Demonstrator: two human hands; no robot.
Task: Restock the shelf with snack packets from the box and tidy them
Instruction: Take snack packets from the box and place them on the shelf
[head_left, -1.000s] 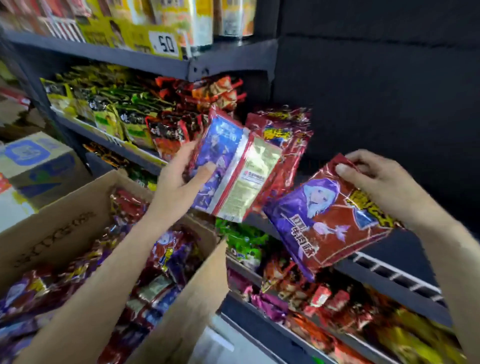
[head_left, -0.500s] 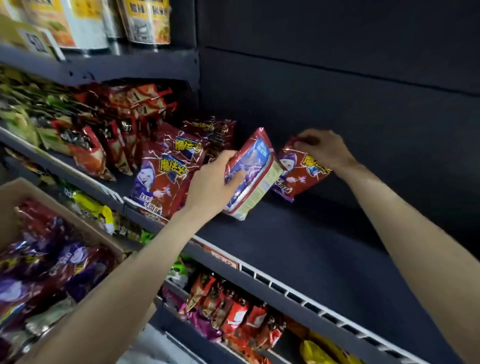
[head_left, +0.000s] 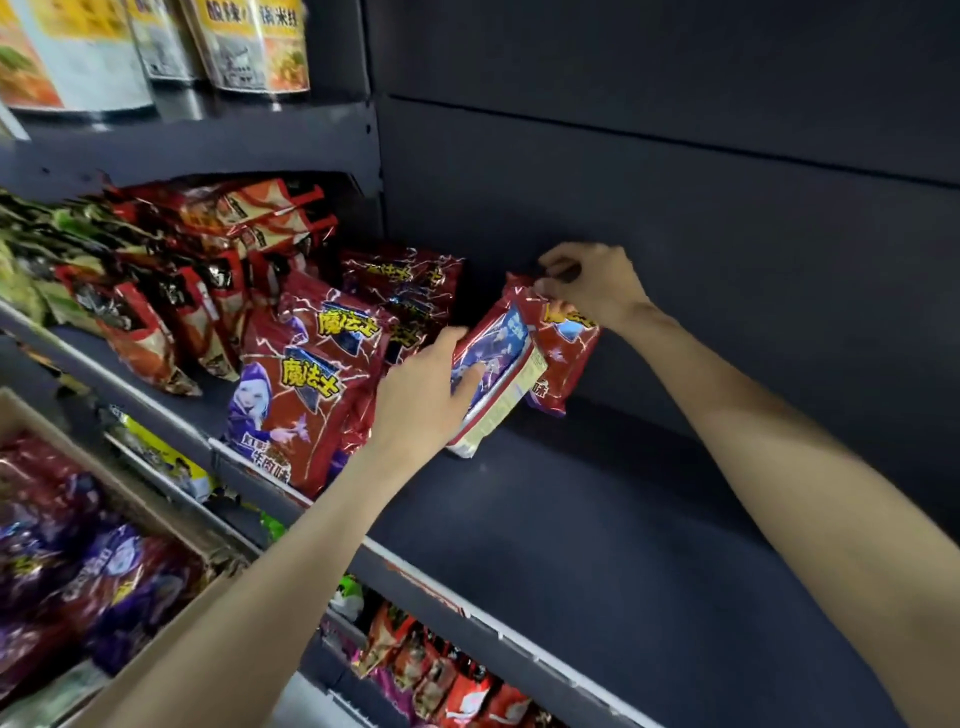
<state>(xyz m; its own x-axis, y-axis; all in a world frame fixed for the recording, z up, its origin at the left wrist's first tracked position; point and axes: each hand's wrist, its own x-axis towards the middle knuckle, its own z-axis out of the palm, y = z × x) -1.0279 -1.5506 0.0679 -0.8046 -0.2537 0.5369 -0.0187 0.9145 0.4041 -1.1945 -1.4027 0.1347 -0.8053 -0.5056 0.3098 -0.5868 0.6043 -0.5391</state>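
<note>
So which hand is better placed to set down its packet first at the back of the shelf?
Probably the right hand: it pinches the top of a red packet that already stands near the back wall. The left hand holds its packets nearer the front, tilted.

A shop is shown, most likely a small grocery or snack aisle. Dark metal shelving (head_left: 597, 519) is stacked in tiers and lined with rows of identical red snack packets (head_left: 296, 410) faced outward, with price-label strips (head_left: 415, 577) fixed along the shelf edges. A cardboard box (head_left: 171, 519) of further packets is seen at lower left.
</note>
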